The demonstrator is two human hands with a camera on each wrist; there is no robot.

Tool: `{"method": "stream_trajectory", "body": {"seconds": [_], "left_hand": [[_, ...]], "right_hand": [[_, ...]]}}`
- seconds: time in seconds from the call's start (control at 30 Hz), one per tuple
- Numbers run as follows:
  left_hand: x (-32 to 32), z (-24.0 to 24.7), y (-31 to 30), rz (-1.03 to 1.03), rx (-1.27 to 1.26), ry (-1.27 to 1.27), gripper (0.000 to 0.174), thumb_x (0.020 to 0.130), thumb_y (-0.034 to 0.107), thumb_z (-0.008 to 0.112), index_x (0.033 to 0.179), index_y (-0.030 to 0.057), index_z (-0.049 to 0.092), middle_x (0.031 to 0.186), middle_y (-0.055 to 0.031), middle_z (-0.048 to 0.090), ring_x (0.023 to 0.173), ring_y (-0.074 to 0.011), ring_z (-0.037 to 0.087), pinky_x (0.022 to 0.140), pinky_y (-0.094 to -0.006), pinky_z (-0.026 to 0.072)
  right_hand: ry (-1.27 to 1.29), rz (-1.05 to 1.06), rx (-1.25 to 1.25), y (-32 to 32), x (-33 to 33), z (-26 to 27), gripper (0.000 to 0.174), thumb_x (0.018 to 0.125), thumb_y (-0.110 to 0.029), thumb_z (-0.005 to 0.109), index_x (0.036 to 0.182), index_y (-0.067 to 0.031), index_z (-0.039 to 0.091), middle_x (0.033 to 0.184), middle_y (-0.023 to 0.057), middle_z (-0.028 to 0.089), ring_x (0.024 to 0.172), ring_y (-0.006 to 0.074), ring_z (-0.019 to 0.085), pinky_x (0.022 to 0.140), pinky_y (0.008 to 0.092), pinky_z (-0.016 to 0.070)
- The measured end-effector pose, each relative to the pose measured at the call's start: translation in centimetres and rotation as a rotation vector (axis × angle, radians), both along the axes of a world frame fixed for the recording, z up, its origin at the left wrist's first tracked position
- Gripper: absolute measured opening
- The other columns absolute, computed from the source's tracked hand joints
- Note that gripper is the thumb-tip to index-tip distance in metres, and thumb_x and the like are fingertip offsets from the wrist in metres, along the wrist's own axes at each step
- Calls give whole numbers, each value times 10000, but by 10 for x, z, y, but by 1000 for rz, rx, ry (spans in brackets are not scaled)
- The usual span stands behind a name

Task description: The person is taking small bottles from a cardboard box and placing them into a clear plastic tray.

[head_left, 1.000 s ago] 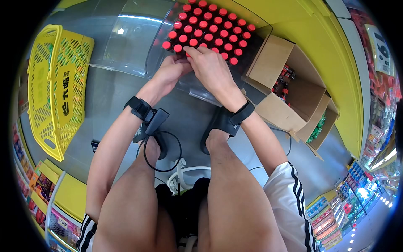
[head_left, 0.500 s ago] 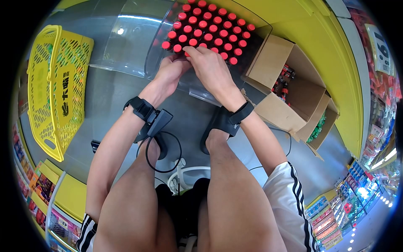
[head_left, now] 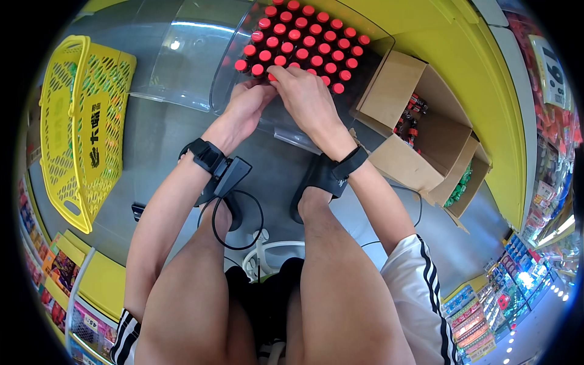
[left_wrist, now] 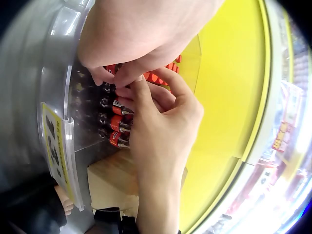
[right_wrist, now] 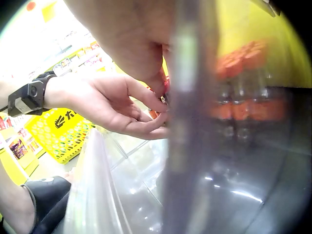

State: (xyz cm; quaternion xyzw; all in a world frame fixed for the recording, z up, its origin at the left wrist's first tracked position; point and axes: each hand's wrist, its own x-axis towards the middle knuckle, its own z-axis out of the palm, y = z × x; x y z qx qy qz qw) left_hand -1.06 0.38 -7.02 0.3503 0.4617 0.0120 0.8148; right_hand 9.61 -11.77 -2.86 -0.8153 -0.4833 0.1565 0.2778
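Note:
Rows of small dark bottles [head_left: 316,61] with red caps and red labels stand upright in a clear plastic bin [head_left: 212,97]. At the near row my left hand [head_left: 245,112] and right hand [head_left: 307,103] meet over one red-capped bottle [head_left: 272,77]. The right thumb and fingers pinch it near its cap, while the left fingers curl round it from below and the left. Most of this bottle is hidden behind the fingers. In the right wrist view the left hand [right_wrist: 114,105] shows palm up, with a bit of red label [right_wrist: 154,114] between its fingers.
Right of the bin, an open cardboard box [head_left: 395,79] has more red-labelled bottles [head_left: 410,118] inside; green packets [head_left: 460,185] lie in a box beside it. A yellow basket [head_left: 112,121] stands on the left. A price tag [left_wrist: 58,151] hangs on the bin's front.
Both hands stay at the same bottle in the near row, with only slight finger shifts. The left wrist has turned a little since the first frame.

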Motion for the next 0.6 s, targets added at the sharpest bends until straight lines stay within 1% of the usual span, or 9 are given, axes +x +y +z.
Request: {"method": "stream_trajectory", "body": {"seconds": [0.3,0.37,0.47,0.53,0.6], "left_hand": [[-2,-3,0,-8,13,-14,352,955,-119,583,1304,-79,602,1268,-153,702,1190,-213,682,1132,-358,522],[-3,-8,2,-43,23,-15,364,959,-119,581,1322,-88,594,1287,-158,695,1215,-221,675,1142,-367,519],[-1,4,-2,-10,23,-11,375,974,-114,578,1349,-99,577,1327,-170,678,1246,-235,665,1153,-377,519],[-2,-1,-2,-5,26,-21,377,983,-111,575,1360,-102,570,1345,-177,669,1254,-242,663,1156,-378,520],[-2,-3,-3,0,29,-31,380,992,-107,572,1371,-106,563,1364,-183,659,1262,-249,661,1158,-379,522]], "right_hand": [[-7,4,9,-1,1,-1,245,1044,-187,691,1263,-80,718,993,170,744,877,404,741,722,502,595],[-5,5,-6,-1,0,-1,250,1045,-190,691,1269,-82,715,993,167,746,876,401,741,722,499,597],[3,-5,14,-1,0,0,273,1045,-190,691,1298,-87,697,993,162,750,872,397,742,725,496,601],[12,9,39,-1,-1,2,345,948,-19,661,1291,-46,669,949,184,710,891,406,750,737,517,617],[2,4,39,0,-1,1,336,956,-30,666,1291,-45,667,948,183,710,884,407,749,734,518,617]]}}
